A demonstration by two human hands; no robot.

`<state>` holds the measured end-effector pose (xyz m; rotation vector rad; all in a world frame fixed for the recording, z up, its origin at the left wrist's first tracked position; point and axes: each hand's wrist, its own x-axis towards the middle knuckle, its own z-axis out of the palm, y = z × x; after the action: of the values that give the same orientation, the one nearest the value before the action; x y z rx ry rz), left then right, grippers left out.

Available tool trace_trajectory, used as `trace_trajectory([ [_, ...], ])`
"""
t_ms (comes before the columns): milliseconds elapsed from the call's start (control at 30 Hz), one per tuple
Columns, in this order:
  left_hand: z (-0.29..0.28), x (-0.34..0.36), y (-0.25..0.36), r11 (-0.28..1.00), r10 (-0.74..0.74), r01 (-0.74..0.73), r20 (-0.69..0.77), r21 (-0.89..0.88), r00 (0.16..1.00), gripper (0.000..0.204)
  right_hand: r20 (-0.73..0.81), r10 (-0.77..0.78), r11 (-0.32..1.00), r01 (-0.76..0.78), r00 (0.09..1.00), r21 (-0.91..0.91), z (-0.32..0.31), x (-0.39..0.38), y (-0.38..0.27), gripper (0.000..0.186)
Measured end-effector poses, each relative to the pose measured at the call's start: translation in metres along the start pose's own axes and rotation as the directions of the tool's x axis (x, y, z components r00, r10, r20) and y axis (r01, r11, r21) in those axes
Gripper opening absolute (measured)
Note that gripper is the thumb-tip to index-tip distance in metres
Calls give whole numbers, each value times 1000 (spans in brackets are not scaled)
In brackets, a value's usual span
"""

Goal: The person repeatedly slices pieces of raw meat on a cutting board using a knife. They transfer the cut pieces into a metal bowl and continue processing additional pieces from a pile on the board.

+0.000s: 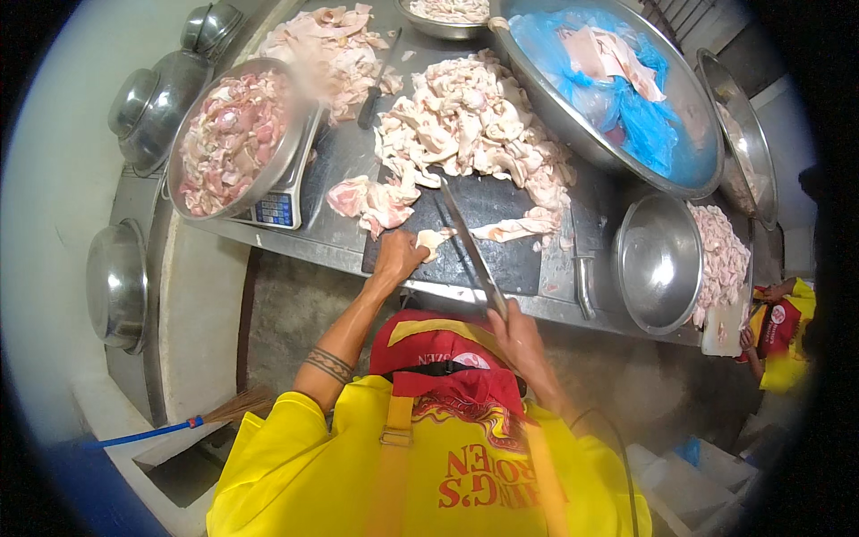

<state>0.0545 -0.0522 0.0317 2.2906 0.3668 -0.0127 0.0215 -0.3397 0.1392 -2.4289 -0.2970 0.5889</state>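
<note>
My left hand [400, 259] grips a pale strip of fatty skin [433, 242] on the dark cutting board [506, 273]. My right hand [514, 336] is closed on the handle of a long knife [467, 237], whose blade points forward across the board, just right of that strip. Beyond it lies a big heap of pale skin pieces [461, 107]. A pinker piece [371, 201] sits at the board's left, and a long strip [506, 228] lies to the right of the blade.
A pan of meat [231, 139] rests on a scale [277, 208] at left. At right are a basin with blue bags [631, 134], an empty bowl [658, 259], a cleaver [585, 286] and chopped meat [716, 246]. A co-worker [778, 327] is at far right; a broom [228, 412] lies lower left.
</note>
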Motion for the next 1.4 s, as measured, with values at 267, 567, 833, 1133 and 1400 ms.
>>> trace_trajectory([
  [267, 9, -6, -3, 999, -35, 32, -76, -33, 996, 30, -169, -161, 987, 158, 972, -31, 40, -6, -11, 28],
  [567, 12, -13, 1, 999, 4, -7, -77, -45, 997, 29, 157, 195, 967, -164, 968, -194, 39, -44, 8, 35],
  [833, 23, -19, -5, 994, -49, 28, -202, -106, 978, 26, 95, 94, 989, -82, 991, -122, 69, 3, -7, 31],
  [1133, 20, -23, -6, 987, 73, -99, -200, -125, 977, 20, 130, 105, 985, -85, 986, -152, 52, -30, 17, 31],
  [1400, 29, -36, 43, 998, 62, -63, 50, 12, 997, 33, 109, 172, 966, -145, 979, -215, 49, -41, 24, 31],
])
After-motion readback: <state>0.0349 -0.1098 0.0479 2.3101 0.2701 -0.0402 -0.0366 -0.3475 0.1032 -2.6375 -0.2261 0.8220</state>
